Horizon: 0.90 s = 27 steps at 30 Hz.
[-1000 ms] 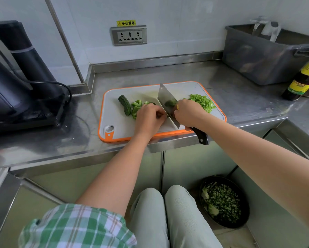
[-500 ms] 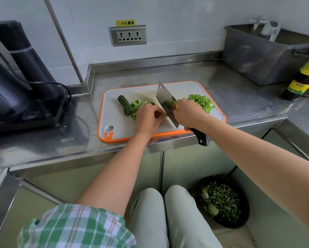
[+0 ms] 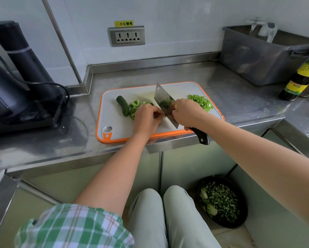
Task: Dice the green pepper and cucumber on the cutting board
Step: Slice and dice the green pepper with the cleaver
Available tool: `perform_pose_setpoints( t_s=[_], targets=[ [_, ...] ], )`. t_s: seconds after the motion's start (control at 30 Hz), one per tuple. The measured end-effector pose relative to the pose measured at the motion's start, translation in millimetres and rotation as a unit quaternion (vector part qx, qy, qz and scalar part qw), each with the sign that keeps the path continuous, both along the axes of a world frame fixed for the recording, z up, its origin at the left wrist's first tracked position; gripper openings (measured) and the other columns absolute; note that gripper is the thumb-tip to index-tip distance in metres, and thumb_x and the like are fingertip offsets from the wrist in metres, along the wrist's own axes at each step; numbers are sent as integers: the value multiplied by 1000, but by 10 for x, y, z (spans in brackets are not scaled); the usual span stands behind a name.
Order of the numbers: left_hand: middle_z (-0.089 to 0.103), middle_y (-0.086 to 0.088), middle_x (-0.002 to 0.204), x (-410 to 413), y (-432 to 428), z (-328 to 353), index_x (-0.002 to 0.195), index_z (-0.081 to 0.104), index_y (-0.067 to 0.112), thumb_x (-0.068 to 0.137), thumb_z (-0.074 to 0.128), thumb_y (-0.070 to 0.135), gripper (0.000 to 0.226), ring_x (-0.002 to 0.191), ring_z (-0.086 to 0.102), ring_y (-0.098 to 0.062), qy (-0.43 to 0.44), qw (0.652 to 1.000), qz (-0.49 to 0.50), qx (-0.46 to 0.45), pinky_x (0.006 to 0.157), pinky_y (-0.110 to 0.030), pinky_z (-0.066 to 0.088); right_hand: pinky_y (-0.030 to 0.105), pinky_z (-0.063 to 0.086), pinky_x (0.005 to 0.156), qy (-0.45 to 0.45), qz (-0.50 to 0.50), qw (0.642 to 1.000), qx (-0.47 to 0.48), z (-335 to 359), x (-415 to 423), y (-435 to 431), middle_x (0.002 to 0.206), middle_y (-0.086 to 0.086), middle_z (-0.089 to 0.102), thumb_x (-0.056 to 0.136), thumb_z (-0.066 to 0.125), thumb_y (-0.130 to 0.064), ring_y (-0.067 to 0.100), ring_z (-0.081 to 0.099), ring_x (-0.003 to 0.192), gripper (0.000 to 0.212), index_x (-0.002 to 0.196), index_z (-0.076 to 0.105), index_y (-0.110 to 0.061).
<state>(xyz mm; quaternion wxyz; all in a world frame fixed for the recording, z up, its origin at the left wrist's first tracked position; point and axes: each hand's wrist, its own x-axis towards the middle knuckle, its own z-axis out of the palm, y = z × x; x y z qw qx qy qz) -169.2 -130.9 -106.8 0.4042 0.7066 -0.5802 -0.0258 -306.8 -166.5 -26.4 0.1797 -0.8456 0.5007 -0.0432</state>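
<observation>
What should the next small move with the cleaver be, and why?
Probably chop down once: the right hand grips the cleaver, blade beside the left hand, whose curled fingers hold green pepper pieces on the cutting board. The cucumber is uncut.

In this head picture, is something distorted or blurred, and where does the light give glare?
Head view: wide-angle bending, the wall strip leans and the counter edge curves; head view: soft light, no hard shadows on the cutting board; head view: dull sheen on the steel, and the cleaver mirrors green pepper; head view: left hand and right hand look sharp.
</observation>
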Motion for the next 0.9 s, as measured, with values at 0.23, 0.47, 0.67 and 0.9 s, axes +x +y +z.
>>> perform_pose_setpoints(
  t_s=[0.23, 0.47, 0.67, 0.9],
  targets=[
    [71, -2, 71, -3, -2, 8, 73, 78, 14, 76, 70, 14, 8, 69, 62, -23, 1, 1000, -3, 2, 67, -27, 40, 21, 34, 34, 14, 1, 1000, 23, -17, 64, -23, 70, 12, 54, 93, 39, -4, 17, 52, 37, 9, 92, 47, 0],
    [66, -5, 68, -13, 32, -8, 69, 74, 12, 77, 69, 14, 9, 68, 56, -26, -32, 999, 22, -17, 69, -32, 44, 24, 38, 38, -79, -78, 993, 42, -99, -47, -166, 68, 12, 52, 93, 36, -3, 21, 54, 41, 10, 97, 44, -2],
    [62, 0, 72, -16, 71, 38, 69, 65, 18, 74, 66, 14, 7, 74, 51, -26, -51, 987, 133, -77, 66, -35, 39, 22, 41, 36, -117, -68, 985, 107, -40, -42, -68, 69, 17, 57, 93, 36, -1, 22, 55, 42, 10, 101, 41, -3],
    [60, -5, 95, -30, 122, 5, 87, 70, 23, 75, 67, 17, 13, 95, 50, -31, -109, 978, 176, -4, 79, -36, 34, 21, 38, 39, -98, -113, 985, 84, -105, -258, -213, 61, 13, 53, 89, 36, -1, 23, 53, 40, 9, 90, 45, 0]
  ],
)
